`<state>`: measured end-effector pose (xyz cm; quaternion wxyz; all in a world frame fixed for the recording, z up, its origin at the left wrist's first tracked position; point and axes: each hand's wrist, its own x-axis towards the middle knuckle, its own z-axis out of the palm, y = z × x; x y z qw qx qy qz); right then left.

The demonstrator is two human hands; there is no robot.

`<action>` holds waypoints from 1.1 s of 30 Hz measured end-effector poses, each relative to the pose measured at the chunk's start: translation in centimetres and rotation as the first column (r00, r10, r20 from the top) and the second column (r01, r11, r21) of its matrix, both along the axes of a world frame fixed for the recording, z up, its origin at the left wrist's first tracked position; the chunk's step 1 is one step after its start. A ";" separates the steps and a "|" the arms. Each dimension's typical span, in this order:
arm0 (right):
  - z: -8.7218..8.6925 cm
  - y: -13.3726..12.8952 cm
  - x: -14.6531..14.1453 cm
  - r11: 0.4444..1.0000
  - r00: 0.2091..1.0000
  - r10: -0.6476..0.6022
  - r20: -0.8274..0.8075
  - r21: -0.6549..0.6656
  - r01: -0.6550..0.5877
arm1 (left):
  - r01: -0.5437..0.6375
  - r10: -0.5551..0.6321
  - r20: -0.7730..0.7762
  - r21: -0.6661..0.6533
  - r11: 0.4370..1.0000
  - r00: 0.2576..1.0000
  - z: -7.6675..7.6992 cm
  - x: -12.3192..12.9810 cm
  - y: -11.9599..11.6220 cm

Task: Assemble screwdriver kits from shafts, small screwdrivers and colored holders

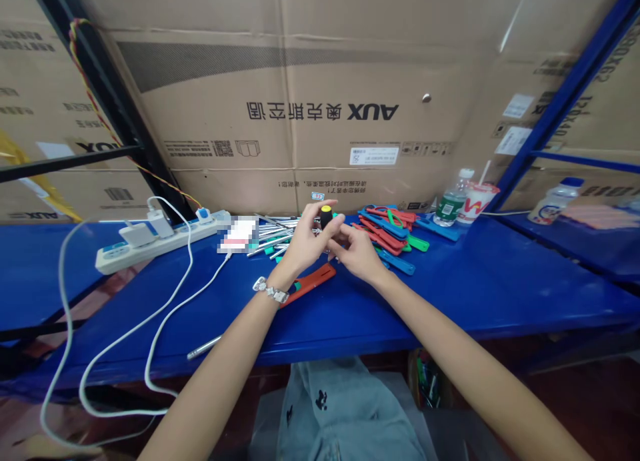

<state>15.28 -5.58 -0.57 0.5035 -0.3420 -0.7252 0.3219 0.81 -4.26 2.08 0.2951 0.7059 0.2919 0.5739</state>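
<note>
My left hand is closed around a small black cylinder with a yellow top, held upright above the blue table. Close against it, my right hand has its fingers bent and pressed together at the lower end of the cylinder; what they pinch, if anything, is hidden. Below my left hand lies an orange-red flat handle. Silver rods with green parts lie behind and left of my hands. To the right is a pile of red, blue and green flat handles.
A white power strip with plugs and cables lies at the left, beside a blurred white item. A bottle and a cup with a straw stand back right. One silver rod lies near the front edge.
</note>
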 end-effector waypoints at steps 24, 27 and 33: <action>-0.4 0.4 -0.6 0.996 0.991 -0.075 -0.115 -0.048 0.070 | -0.064 0.064 0.083 -0.011 0.998 0.994 0.5 0.2 0.6; -0.2 0.4 -0.4 0.998 0.995 -0.033 -0.096 -0.051 0.028 | -0.017 0.017 0.032 0.001 1.000 0.999 0.6 0.0 0.3; 0.4 0.0 0.1 0.990 0.996 0.083 -0.013 -0.117 -0.084 | 0.178 -0.182 -0.026 -0.119 0.977 0.983 0.5 -0.9 -0.1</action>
